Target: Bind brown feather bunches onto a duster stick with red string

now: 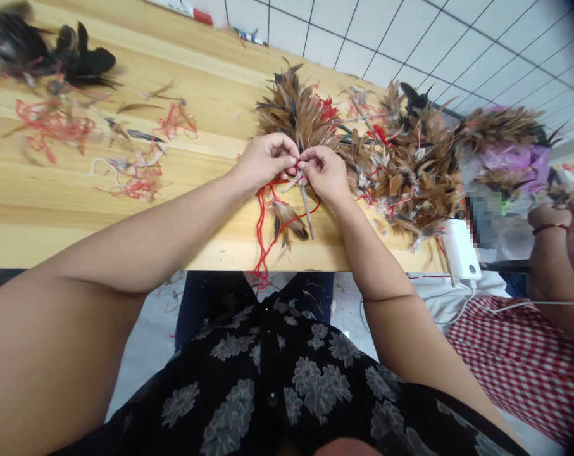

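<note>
A bundle of brown feathers [293, 107] lies on the wooden table, its quill end toward me. My left hand [271, 159] and my right hand [325, 174] meet at that end, both with thumb and finger pinched on red string [262, 218]. Loops of the string hang down over the table's front edge. Below my fingers a thin stick [308, 212] sticks out toward me, with pale fibres around its top. Beside it a small loose tuft of feathers [287, 221] rests on the wood. The knot or wrap itself is mostly covered by my fingertips.
Many feather bundles [419, 164] are heaped on the right. Black feathers [82, 57] and red string scraps [54, 123] lie at left. A white power bank [462, 249] with a cable sits at the front edge. Another person's hands [550, 218] are at far right.
</note>
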Demonstrator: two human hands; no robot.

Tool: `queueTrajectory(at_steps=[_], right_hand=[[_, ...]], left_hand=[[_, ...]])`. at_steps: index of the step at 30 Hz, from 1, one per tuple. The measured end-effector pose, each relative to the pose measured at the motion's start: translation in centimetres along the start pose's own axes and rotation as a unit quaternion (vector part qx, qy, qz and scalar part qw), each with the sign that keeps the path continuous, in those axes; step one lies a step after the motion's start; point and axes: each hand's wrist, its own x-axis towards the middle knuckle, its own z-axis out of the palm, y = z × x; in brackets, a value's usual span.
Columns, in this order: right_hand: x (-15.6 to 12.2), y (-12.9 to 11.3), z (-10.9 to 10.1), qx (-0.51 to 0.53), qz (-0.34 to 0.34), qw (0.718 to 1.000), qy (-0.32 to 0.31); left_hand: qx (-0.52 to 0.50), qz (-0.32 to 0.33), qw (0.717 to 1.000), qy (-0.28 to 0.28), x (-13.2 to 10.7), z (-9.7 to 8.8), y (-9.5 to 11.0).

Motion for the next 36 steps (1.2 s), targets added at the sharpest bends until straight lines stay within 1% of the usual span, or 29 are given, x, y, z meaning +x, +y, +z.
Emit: queueTrajectory(at_steps=[7,15,20,26,32,36], right_hand=[[-0.1,-0.2,0.1,-0.016,-0.011,1.0,0.01],[0.0,0.2,0.2,-0.025,-0.024,0.999,0.004],[-0.1,-0.4,-0.2,-0.052,-0.035,0.998,-0.02],[-0.2,-1.0,-0.8,-0.075,-0.039,0.995,-0.055],[-0.2,-1.0,-0.9,-0.094,-0.036,0.992,-0.08],[-0.2,-0.9,-0.9,-0.096,-0.037,0.991,-0.084]], left_hand=[[0.009,-0.001,1.0,-0.003,0.2,-0.3,-0.4],[0.029,0.005,1.0,0.0,0.2,-0.2,-0.6],[0.031,0.005,0.999,-0.006,0.1,-0.2,-0.6],[0.021,-0.015,1.0,-0.001,0.1,-0.3,-0.3],[0.021,-0.03,0.999,0.005,0.4,-0.7,-0.7],[0.026,-0.022,0.999,0.001,0.6,-0.8,-1.1]])
